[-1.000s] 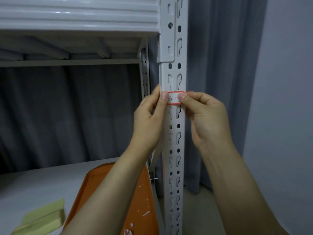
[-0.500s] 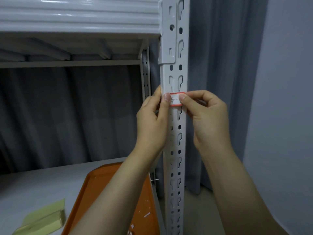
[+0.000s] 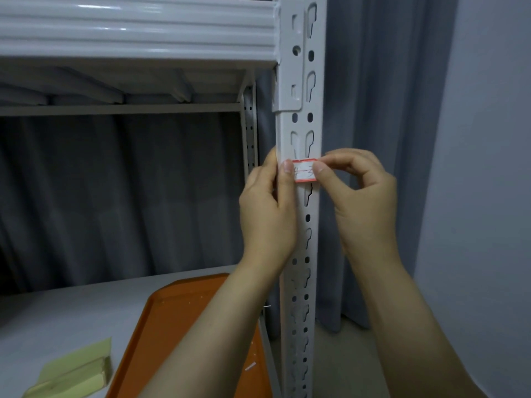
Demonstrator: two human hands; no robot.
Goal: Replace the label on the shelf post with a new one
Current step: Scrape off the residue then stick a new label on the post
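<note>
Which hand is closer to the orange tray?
Left. The left hand is above the flat orange plastic tray; the right hand is farther right, beyond the white metal post.

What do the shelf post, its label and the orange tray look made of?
Shelf post: likely painted steel, glossy pale grey, with punched slots. Label: seemingly a paper sticker, matte white, red border, pen marks. Tray: probably plastic, smooth orange, moulded rim.

The only writing is a few dark handwritten strokes on the red-bordered white label [image 3: 304,172] stuck across the shelf post [image 3: 301,124], hidden at its 3 and 9 o'clock ends and too faint to read.
</note>
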